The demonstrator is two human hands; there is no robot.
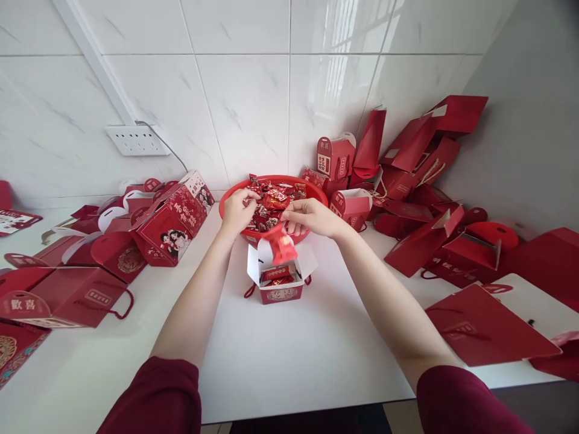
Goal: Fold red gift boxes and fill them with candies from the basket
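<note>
A red plastic basin (pixel 320 191) full of wrapped candies (pixel 277 198) stands against the tiled wall. My left hand (pixel 240 211) is over its left side, fingers bent down among the candies; what they pinch is hidden. At the basin's front right, my right hand (pixel 313 217) has its fingers curled together, with a blurred red candy packet (pixel 279 244) at the fingertips. Directly below the packet is a small red gift box (pixel 283 294), its white flaps spread apart. Several red packets (pixel 277 276) lie inside it.
Folded red gift boxes (pixel 102 295) crowd the left, beside a larger printed box (pixel 174 226). On the right, more red boxes (pixel 398 181) are heaped along the wall, with a flat-topped box (pixel 488 325) nearer me. A socket strip (pixel 138 141) is on the wall.
</note>
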